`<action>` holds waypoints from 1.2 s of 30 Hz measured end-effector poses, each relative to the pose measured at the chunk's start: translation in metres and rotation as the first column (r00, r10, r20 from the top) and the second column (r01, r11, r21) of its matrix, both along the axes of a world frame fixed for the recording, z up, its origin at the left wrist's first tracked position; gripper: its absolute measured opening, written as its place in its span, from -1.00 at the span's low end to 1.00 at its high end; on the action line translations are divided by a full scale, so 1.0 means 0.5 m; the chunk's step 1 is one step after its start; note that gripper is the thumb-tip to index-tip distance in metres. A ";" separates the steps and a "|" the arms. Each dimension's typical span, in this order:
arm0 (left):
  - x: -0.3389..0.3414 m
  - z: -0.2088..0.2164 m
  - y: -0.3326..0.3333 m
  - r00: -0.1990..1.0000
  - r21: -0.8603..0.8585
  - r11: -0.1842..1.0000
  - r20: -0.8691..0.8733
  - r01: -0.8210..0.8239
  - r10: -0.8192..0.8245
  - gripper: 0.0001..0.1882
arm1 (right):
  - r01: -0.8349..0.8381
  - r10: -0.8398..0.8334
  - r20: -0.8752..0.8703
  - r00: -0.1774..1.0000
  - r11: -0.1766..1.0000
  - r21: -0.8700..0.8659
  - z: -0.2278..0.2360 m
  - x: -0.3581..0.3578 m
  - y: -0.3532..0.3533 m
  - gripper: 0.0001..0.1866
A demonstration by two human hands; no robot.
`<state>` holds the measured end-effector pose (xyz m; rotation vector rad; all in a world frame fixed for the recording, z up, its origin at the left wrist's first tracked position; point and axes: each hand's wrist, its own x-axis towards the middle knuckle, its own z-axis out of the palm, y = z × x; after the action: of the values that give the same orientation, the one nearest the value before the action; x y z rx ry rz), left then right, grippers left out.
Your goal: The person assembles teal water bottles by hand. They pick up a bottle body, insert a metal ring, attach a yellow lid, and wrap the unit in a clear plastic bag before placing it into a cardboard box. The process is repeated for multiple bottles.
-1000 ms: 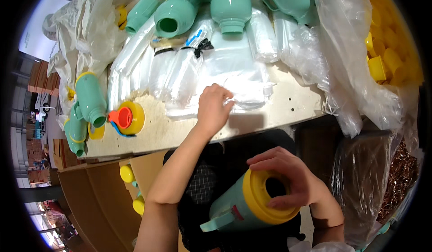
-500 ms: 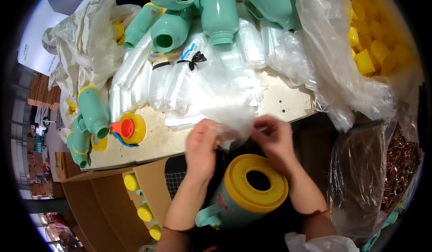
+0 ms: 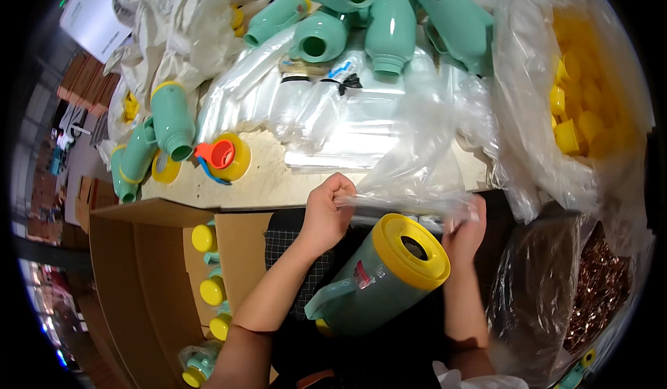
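A transparent plastic bag [image 3: 411, 174] is stretched between my two hands, its upper part reaching back over the table. My left hand [image 3: 328, 214] pinches one side of its mouth, and my right hand [image 3: 465, 232], slightly blurred, grips the other side. Just below the bag, a green jug [image 3: 368, 285] with a handle and a yellow ring-shaped rim leans on my lap, between my forearms. Its rim has a dark round hole facing up. Neither hand touches the jug.
Several green jug bodies [image 3: 390, 31] lie at the table's back over stacked plastic bags [image 3: 347, 139]. A red and yellow lid [image 3: 233, 156] sits left. An open cardboard box [image 3: 149, 278] holds yellow-capped jugs. Yellow parts [image 3: 577, 111] fill a bag at right, above copper-coloured pieces [image 3: 599, 292].
My hands have moved apart, the right one going right and down, and the bag's mouth is spread between them. The view has shifted, and the jug is tilted more to the right.
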<state>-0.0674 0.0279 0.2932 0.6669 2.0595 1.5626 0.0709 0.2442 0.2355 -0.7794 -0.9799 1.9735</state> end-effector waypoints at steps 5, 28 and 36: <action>0.127 0.096 -0.155 0.963 -0.071 0.996 -0.257 0.062 -0.079 -0.28 | -0.368 -0.043 0.453 0.891 0.517 0.773 0.011 0.152 -0.174 -0.62; 0.615 -0.442 -1.065 -0.167 -0.080 -0.151 0.245 -0.985 0.955 -0.51 | -0.844 0.875 0.460 0.153 -0.127 0.522 0.127 -0.115 -0.583 -0.35; 0.747 -0.572 -1.273 0.788 -0.999 0.033 0.021 0.001 0.616 -0.55 | -0.319 0.094 0.307 0.947 0.182 0.930 0.109 -0.480 -0.208 -0.37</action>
<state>0.3063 -0.6087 0.0072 -0.7503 2.2725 0.0092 -0.1691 0.1404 0.2901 -0.0195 -2.2194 0.9768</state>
